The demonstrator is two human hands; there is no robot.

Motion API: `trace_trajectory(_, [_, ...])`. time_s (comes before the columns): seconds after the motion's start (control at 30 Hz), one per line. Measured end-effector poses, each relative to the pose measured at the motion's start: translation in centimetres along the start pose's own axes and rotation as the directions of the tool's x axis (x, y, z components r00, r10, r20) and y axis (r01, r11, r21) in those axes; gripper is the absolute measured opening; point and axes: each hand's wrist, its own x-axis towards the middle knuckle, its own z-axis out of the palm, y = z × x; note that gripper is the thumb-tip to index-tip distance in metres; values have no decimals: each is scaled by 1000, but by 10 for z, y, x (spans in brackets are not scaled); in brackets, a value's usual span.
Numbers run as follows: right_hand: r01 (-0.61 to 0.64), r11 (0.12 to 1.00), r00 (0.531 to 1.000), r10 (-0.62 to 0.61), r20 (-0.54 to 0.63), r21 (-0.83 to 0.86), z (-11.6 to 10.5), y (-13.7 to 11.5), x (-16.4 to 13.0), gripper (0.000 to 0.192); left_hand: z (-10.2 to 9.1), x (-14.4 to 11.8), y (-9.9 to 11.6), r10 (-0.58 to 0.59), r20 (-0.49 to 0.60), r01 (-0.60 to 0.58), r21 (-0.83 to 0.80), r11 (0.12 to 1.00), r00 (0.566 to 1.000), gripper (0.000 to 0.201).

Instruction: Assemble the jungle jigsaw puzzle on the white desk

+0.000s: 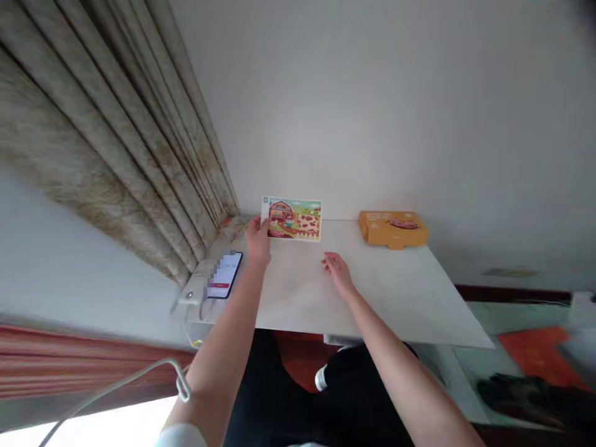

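Card (300, 218) with a printed farm scene, a red barn and a spotted cow among its details, is held up by the left hand (259, 241), which pinches its left edge between thumb and fingers. The picture side faces the person, and the card extends to the right of that hand, its upper part seen against the wall (372, 118). Nearer the person and to the right of the card is the right hand (339, 273), fingers apart from the card and loosely curled; whether it touches the white table (302, 298) cannot be told. Left of the left hand, and closer to the person, a phone (226, 273) lies on the table with its screen lit, partly blurred out. Beyond the right hand and off to its right, an orange box (393, 228) sits by the table's far edge. Farther left of the left hand hangs a patterned curtain (125, 130).
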Motion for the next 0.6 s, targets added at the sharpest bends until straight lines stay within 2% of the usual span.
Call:
trace_trajectory(0.07, [-63,992,998,59,38,110,-9,-5,-8,72,0,-26,-13,-68,94,65,35,997,993,16])
trace_trajectory(0.13, [-90,985,995,82,58,144,-17,-7,-16,70,-2,-49,-27,-145,167,136,67,988,975,20])
trace_trajectory(0.27, [-35,999,999,35,41,5,-27,-1,-27,62,-10,-78,-53,-312,260,290,118,950,914,35])
trace_trajectory(0.37, [0,998,1000,1,16,-60,-29,8,-28,58,-21,-87,-69,-349,317,318,147,937,882,44])
trace_trajectory(0.47, [1,993,1000,-1,-5,-122,-29,13,-25,56,-33,-87,-80,-325,336,289,154,945,884,49])
trace_trajectory(0.6, [-2,982,1000,2,-1,-187,-29,16,-22,61,-43,-82,-86,-335,332,288,184,940,881,46])
